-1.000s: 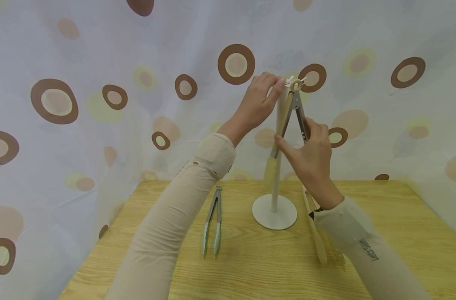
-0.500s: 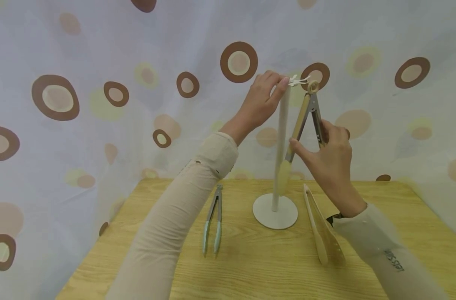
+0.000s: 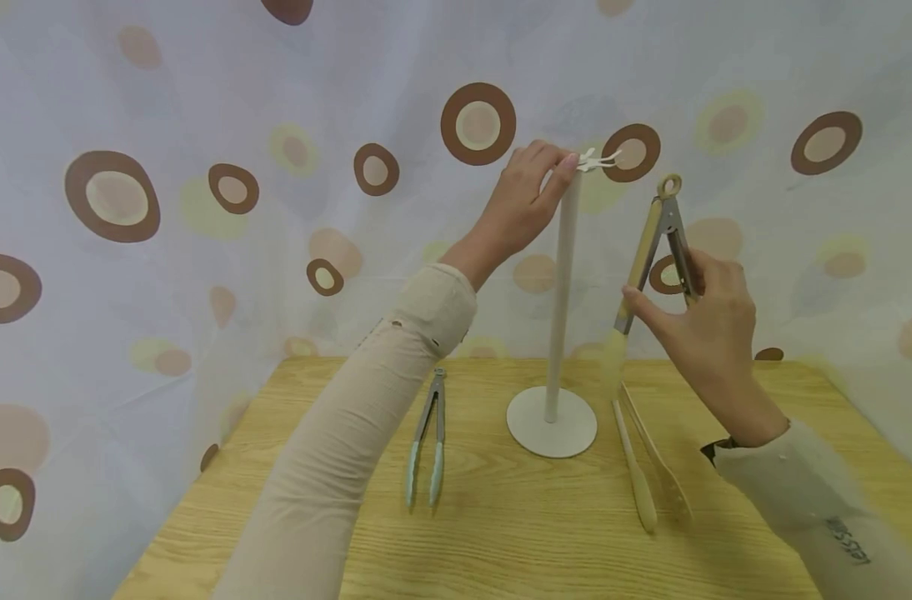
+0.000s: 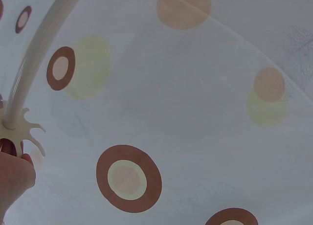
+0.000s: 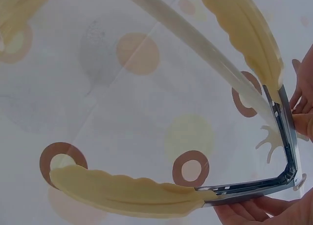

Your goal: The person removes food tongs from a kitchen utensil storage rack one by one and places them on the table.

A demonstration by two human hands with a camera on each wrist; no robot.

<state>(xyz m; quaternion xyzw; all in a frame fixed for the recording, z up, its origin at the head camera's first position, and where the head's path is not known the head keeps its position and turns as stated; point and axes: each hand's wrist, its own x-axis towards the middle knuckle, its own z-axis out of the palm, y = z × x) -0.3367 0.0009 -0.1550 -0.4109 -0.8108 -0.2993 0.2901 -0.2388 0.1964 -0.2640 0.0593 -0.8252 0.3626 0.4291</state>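
Observation:
My left hand (image 3: 527, 187) grips the top of a white utensil stand (image 3: 563, 275), beside the short hooks (image 3: 597, 161) there. In the left wrist view the fingers (image 4: 17, 178) close round the hook piece from beneath the pole. Right of the stand, in the air, my right hand (image 3: 714, 342) holds yellow-tipped kitchen tongs (image 3: 643, 254) with the thumb on one arm and fingers on the other. Their ring end points up, apart from the hooks. Spread wide, the yellow scalloped tips (image 5: 129, 191) show in the right wrist view.
Mint-tipped tongs (image 3: 436, 467) lie on the wooden table (image 3: 501, 542) left of the round base (image 3: 531, 433). Beige tongs (image 3: 636, 492) lie right of it. A patterned curtain (image 3: 291, 75) hangs behind and at both sides.
My right hand has carried the yellow-tipped tongs to the right, away from the stand's hooks, and slightly down. The left hand has stayed at the stand's top.

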